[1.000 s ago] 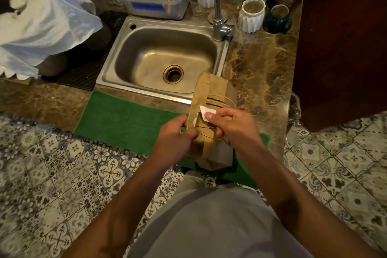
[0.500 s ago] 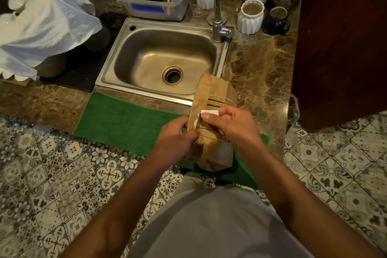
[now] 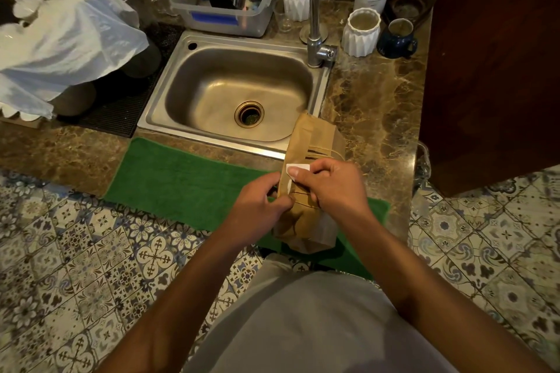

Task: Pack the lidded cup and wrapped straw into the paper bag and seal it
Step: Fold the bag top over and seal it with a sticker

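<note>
since a second ago: white sticker (image 3: 298,167) pressed flatter onto folded bag top under right thumb, no longer lifted clear of paper as earlier; bag position on mat unchanged. paper bag (image 3: 312,191) noted lying tilted on green mat (image 3: 181,182) at counter edge, near front rim of sink (image 3: 212,136), top folded over, twine handles lying across upper face. right hand (image 3: 336,185) closed over bag's upper face, thumb tip bearing down on sticker. left hand (image 3: 257,206) clamped on bag's left edge, fingers pinching fold just below sticker. hands close together, both gripping bag, neither free. lidded cup and wrapped straw not visible; judged to be inside from bulged shape, not confirmed. step judged as sealing, nearly complete. risks: sticker seated near left edge of fold, so partial adhesion likely if not rubbed down across both layers; fold liable to spring open once left pinch released. bag overhanging near counter edge above tiled floor (image 3: 91,251), so slip possible if grip relaxed early. bag held tilted, so leakage possible if lid loose inside. twine possibly trapped under sticker, weakening bond; cannot tell from this view.
</note>
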`<state>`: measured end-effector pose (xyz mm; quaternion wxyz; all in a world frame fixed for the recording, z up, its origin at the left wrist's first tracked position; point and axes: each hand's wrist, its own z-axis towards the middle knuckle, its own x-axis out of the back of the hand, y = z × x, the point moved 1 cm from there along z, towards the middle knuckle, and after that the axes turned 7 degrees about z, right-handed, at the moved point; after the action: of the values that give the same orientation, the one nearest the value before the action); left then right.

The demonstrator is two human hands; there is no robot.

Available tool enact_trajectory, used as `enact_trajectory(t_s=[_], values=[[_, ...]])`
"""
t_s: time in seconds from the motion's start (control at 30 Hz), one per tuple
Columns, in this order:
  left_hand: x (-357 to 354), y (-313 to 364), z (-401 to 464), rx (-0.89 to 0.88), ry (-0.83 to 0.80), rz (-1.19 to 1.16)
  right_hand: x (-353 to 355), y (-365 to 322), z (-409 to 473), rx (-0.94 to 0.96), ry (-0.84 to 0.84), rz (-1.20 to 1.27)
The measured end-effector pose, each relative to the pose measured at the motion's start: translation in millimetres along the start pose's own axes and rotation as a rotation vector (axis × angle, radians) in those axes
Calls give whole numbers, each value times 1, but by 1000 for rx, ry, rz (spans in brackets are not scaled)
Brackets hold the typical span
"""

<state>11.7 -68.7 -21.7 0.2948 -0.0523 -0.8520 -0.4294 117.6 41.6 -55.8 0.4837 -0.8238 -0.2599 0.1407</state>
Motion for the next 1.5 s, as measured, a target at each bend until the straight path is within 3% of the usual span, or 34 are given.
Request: enact_trajectory(t_s=[0.3, 0.47, 0.63, 0.77, 0.87, 1.1, 1.5], values=[[-7, 1, 2, -48, 36, -89, 10, -1, 0, 134, 78, -530], [-12, 0, 3, -31, 35, -130, 16, -6, -1, 125, 66, -636], [-11, 2, 4, -27, 26, -321, 20, -13, -2, 168, 37, -696], [-8, 5, 18, 15, 61, -310, 17, -16, 0, 194, -6, -768], [-2, 5, 30, 92, -10, -298, 17, -20, 4, 236, -35, -851], [7, -1, 26, 31, -39, -249, 24, -16, -2, 309, 18, -860], [3, 2, 20, -30, -72, -250, 27, -13, 5, 75, -169, -722]])
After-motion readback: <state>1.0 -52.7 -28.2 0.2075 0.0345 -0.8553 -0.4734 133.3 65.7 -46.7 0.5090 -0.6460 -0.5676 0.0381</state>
